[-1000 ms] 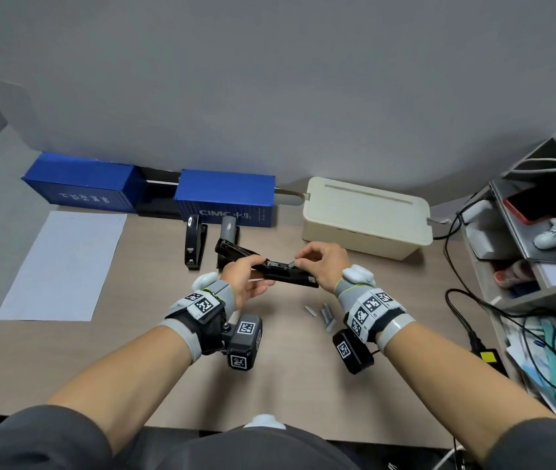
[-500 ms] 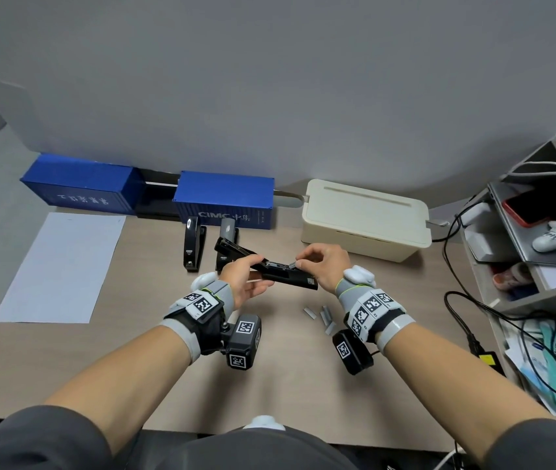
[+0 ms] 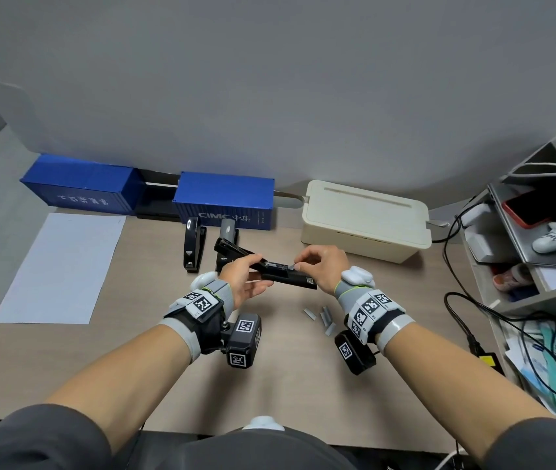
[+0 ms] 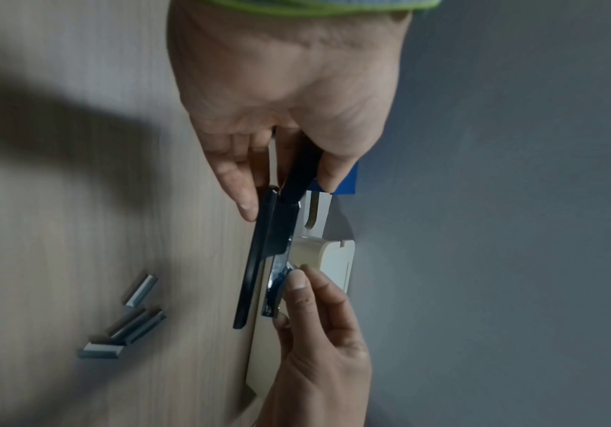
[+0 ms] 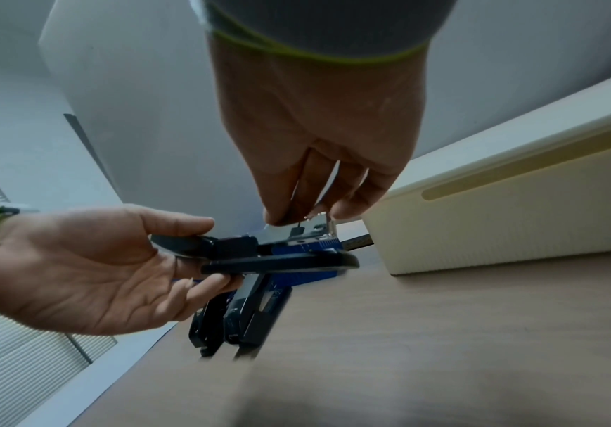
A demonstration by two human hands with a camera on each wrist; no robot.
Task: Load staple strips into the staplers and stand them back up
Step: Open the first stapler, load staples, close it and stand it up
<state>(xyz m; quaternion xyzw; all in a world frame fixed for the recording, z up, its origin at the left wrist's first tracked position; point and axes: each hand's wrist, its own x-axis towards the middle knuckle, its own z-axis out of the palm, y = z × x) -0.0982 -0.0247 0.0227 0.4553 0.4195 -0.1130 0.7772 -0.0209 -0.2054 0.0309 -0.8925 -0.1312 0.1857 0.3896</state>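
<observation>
A black stapler (image 3: 290,279) hangs above the desk with its top arm swung open toward the back left. My left hand (image 3: 253,270) grips it at the hinge end, thumb on top and fingers under the base (image 5: 278,264). My right hand (image 3: 298,264) pinches a silver staple strip (image 3: 286,265) at the front of the open metal channel (image 5: 311,228). In the left wrist view the stapler (image 4: 259,260) runs away from my left hand (image 4: 285,185) to the right fingertips (image 4: 296,283). Two other black staplers (image 3: 193,245) (image 3: 227,234) stand upright behind.
Several loose staple strips (image 3: 324,317) lie on the desk under my right wrist. Behind stand two blue container-shaped boxes (image 3: 225,201), a cream cable box (image 3: 365,218) and a white sheet (image 3: 62,266) at left. Cables (image 3: 456,300) and a cluttered shelf (image 3: 524,249) fill the right side.
My right fingertips have slid slightly left along the stapler's open channel. The left hand keeps the same hold and the stapler has barely moved.
</observation>
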